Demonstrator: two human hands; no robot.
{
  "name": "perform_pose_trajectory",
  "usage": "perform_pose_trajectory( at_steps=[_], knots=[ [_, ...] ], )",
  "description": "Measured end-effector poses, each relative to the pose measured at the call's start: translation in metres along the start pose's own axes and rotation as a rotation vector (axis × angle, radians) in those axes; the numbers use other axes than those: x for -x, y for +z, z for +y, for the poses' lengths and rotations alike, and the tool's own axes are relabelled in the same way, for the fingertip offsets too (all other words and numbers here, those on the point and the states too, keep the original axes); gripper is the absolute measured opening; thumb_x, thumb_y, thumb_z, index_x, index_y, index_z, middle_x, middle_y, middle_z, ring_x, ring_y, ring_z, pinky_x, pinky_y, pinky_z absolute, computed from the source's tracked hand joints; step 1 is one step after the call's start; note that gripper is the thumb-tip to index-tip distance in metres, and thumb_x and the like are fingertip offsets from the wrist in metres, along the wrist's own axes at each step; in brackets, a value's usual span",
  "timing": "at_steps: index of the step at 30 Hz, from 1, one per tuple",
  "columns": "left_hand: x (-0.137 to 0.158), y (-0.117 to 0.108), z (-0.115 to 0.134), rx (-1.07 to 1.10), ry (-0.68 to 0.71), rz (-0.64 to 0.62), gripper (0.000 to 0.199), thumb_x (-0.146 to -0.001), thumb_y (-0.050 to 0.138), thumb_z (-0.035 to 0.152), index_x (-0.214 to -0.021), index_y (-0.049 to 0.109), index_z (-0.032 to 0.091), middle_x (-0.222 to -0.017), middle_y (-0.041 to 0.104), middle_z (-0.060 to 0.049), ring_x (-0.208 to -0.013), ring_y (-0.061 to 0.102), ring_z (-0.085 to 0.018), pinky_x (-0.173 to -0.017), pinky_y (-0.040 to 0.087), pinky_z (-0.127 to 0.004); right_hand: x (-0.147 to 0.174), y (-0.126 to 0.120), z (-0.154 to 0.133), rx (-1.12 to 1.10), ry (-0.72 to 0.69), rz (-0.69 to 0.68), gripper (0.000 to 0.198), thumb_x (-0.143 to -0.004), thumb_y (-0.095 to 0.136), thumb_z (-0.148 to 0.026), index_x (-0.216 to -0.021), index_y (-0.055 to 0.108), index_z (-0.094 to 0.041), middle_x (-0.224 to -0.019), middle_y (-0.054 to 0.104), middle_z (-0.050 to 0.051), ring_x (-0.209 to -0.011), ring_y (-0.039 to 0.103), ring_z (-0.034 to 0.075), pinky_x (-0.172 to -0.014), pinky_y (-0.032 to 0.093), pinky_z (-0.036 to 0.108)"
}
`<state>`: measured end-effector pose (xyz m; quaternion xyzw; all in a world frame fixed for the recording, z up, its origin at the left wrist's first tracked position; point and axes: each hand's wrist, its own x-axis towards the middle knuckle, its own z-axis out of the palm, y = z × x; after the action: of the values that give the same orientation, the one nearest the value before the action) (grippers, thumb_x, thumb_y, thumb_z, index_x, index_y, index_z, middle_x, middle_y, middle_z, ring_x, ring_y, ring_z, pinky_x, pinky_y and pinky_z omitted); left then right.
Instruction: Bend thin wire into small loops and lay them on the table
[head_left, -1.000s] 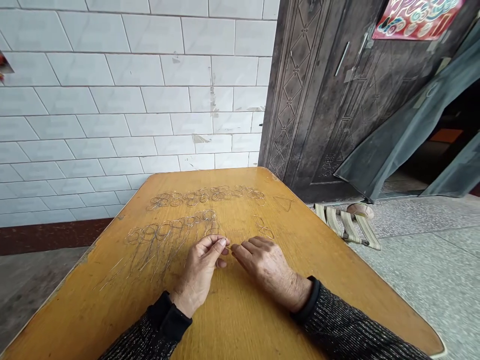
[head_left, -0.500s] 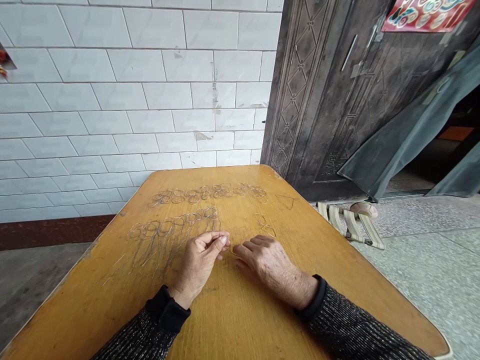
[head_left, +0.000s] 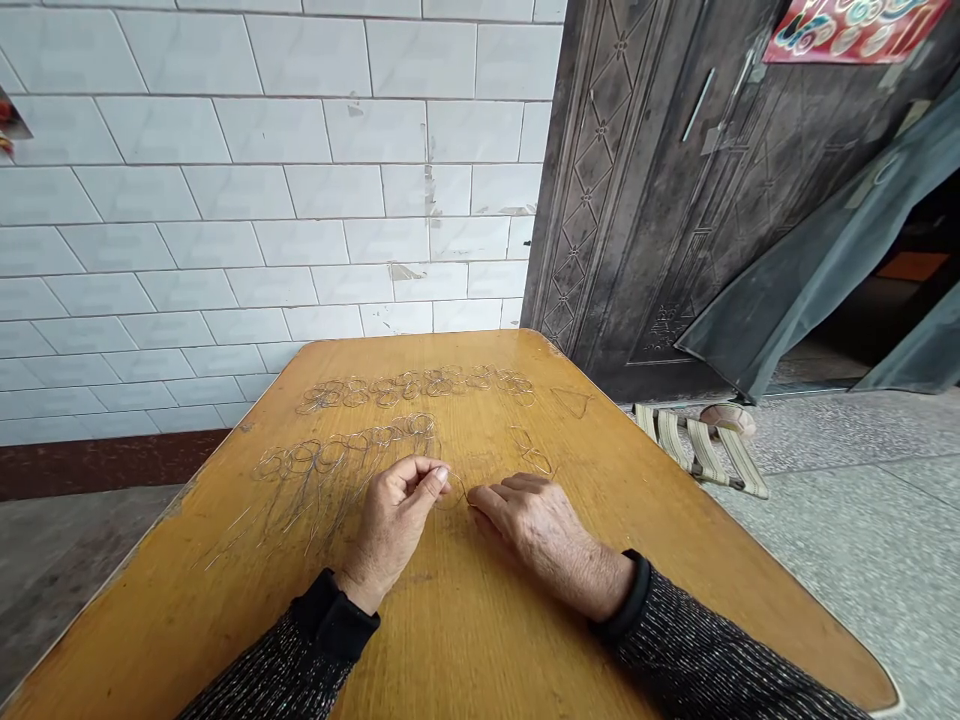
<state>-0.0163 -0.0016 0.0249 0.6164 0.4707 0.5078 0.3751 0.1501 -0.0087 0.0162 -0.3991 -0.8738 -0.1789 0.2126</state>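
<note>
Bending one thin wire between two hands

Step in hand, my read: shaping a single thin wire [head_left: 463, 488] into a curve or loop. Wire is just above the near-middle of the wooden table [head_left: 487, 640], in the gap between the hands. Left hand [head_left: 396, 525]: thumb and index pinching the wire. Right hand [head_left: 536, 525]: fingers curled, knuckles up, wire running into the fingertips; looks like a pinch too, but thumb is hidden underneath.

Next move likely calls for a firm left pinch as anchor while the right fingertips guide the bend; wire is thin, so a loose grip could let it spring or twist.

Direction: between the pinches the wire bows, running left to right and dipping toward the right hand. Being curved, no single straight long axis; where the free ends point, cannot tell, fingers cover them.

Around it: near row of looped wires [head_left: 322, 455] beyond and left of the left hand, tails trailing toward the person and leftward. Far row of wire loops [head_left: 409, 387] lies across the table beyond. Bent wire pieces [head_left: 534, 457] sit just past the right hand; triangular wire [head_left: 572, 402] farther right.
</note>
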Motion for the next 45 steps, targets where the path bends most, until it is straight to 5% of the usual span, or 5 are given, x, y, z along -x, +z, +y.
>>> perform_pose_trajectory(
  at_steps=[19,28,37,45],
  knots=[
    [0.003,0.001,0.007,0.011,0.013,0.022,0.018,-0.073,0.055,0.033,-0.065,0.058,0.017,-0.061,0.055,0.000,-0.060,0.049,-0.014,-0.059,0.038,-0.024,0.000,0.002,-0.001,-0.071,0.253,0.095,0.022,-0.083,0.036,-0.016,-0.081,0.058,-0.016,-0.047,0.055,-0.001,-0.040,0.047,0.010,-0.046,0.021,0.023],
    [0.005,0.004,0.008,0.096,-0.072,-0.082,0.020,-0.074,0.054,0.035,-0.066,0.057,0.017,-0.062,0.056,-0.001,-0.056,0.047,-0.012,-0.053,0.036,-0.022,-0.001,0.006,0.005,-0.330,0.449,0.076,0.024,-0.087,0.036,-0.026,-0.089,0.058,-0.018,-0.054,0.062,0.000,-0.048,0.057,0.012,-0.047,0.028,0.020],
    [0.002,0.001,0.005,0.134,-0.093,-0.008,0.018,-0.073,0.056,0.034,-0.068,0.059,0.017,-0.064,0.058,-0.001,-0.058,0.050,-0.012,-0.054,0.038,-0.022,0.000,0.002,0.012,-0.247,0.282,0.053,0.023,-0.087,0.037,-0.024,-0.092,0.059,-0.018,-0.061,0.065,0.002,-0.050,0.057,0.011,-0.048,0.029,0.020],
    [0.004,0.004,0.006,0.122,-0.103,-0.086,0.019,-0.074,0.055,0.034,-0.068,0.059,0.017,-0.066,0.060,-0.002,-0.062,0.053,-0.013,-0.055,0.039,-0.023,0.000,0.000,0.013,-0.232,0.347,0.083,0.024,-0.086,0.036,-0.021,-0.088,0.059,-0.017,-0.056,0.062,0.001,-0.047,0.055,0.010,-0.046,0.024,0.020]
  ],
)
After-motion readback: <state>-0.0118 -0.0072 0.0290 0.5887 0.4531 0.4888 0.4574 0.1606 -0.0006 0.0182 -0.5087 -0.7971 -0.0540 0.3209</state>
